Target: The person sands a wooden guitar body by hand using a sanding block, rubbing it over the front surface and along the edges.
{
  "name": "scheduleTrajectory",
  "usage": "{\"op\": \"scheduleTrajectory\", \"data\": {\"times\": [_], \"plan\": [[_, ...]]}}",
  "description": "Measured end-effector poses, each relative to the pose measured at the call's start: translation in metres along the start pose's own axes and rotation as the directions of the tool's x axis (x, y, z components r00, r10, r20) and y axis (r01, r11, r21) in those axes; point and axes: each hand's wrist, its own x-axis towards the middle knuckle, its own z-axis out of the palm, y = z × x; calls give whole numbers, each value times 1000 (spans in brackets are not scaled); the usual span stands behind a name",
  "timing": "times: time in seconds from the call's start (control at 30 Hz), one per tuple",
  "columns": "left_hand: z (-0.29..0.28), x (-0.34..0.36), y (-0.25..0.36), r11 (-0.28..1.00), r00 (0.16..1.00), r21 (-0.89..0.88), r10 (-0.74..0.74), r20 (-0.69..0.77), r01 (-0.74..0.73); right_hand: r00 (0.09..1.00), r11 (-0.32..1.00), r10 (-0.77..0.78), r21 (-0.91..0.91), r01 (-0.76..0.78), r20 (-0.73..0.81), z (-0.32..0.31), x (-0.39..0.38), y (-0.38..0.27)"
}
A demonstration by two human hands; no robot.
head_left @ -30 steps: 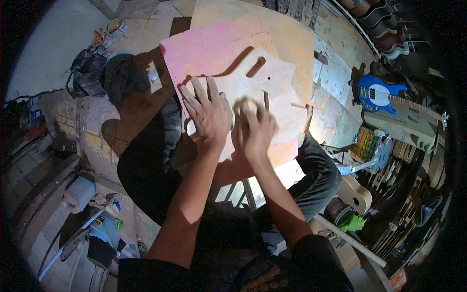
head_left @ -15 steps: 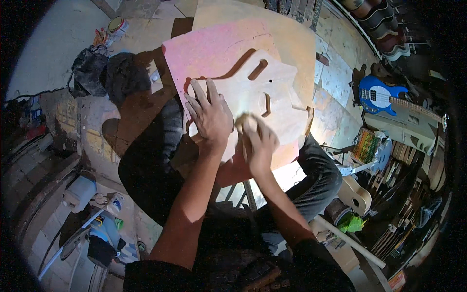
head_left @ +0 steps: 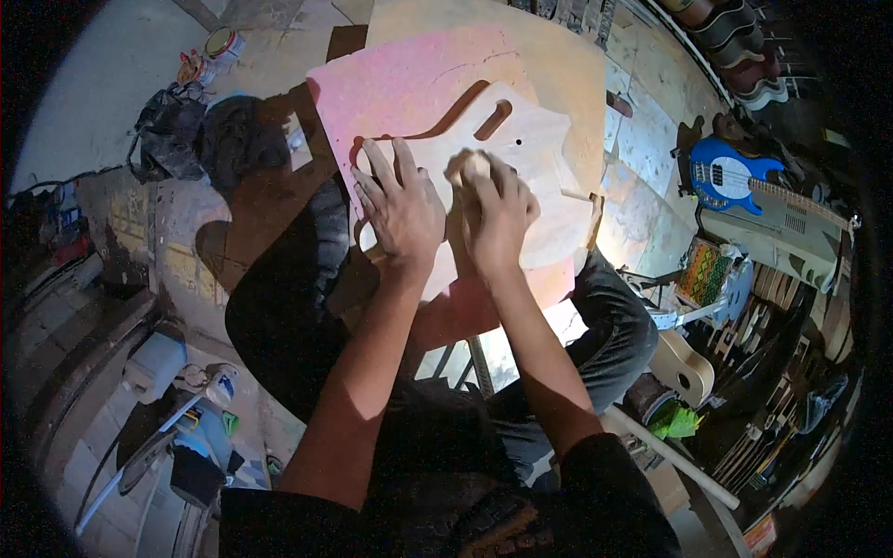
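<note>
Head view, wooden body: a pale guitar-shaped wooden body lies flat on a pink board in front of the person, a long slot near its far edge.
Left hand: the left hand lies on the body's left part, fingers spread, hiding the wood beneath.
Right hand: the right hand has its fingers curled around a small pale block, pinching it against the wood; hand and block cover the body's middle.
Tan board: a larger tan board lies beyond the pink one.
Left floor: a black bag sits near a tin; a pale jug is lower down.
Right side: a blue bass guitar stands above an acoustic guitar body with a round hole, and a green bag lies just below that.
Pole: a pale pole slants beside the right knee.
Upper right: guitar bodies line up in a row.
</note>
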Motion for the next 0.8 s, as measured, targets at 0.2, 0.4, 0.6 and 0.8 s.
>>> {"op": "scheduleTrajectory", "data": {"times": [0.2,0.4,0.6,0.8], "plan": [[3,4,5,1000,999,27,10,-33,-9,998,998,-52,-27,53,37,-6,-68,21],[2,-2,-5,1000,999,-6,16,-42,-17,998,999,-54,-3,54,9,-2,-33,6],[5,-2,-2,999,998,14,46,-42,-45,997,996,-81,-29,81,-13,0,-18,6],[2,3,1,1000,1000,7,-12,-15,12,996,997,-78,15,77,53,-9,-69,23]]}}
